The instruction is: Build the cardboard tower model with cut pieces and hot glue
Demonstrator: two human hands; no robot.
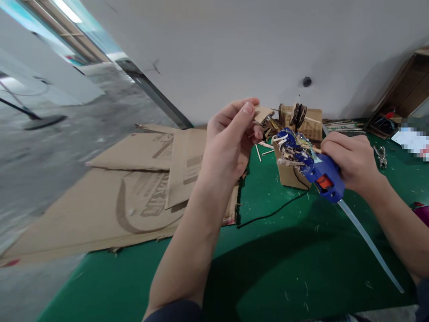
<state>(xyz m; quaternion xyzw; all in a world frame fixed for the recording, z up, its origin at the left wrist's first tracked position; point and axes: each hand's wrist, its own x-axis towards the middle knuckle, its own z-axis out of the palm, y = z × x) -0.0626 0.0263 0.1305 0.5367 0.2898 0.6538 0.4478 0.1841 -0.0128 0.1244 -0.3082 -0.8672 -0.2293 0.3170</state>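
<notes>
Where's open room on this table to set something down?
Mostly free: front tabletop between left forearm and glue stick, nearer than the black cord. Crowded: left, under cardboard sheets; beyond the glue gun, among cardboard pieces.

The glue gun (330,172) is blue with an orange-red patch (324,182); the glue stick (370,246), translucent bluish white; the small cardboard piece (263,113), tan. Cardboard sheets (83,219) bear darker brown lettering and a curved stripe on tan. The tabletop (258,243) is green; the cord (275,215), black.

Counter (268,277), green: flattened cardboard (144,192) at left, overhanging the edge; pale sticks (258,153), far middle; metal pliers (381,156), far right.
</notes>
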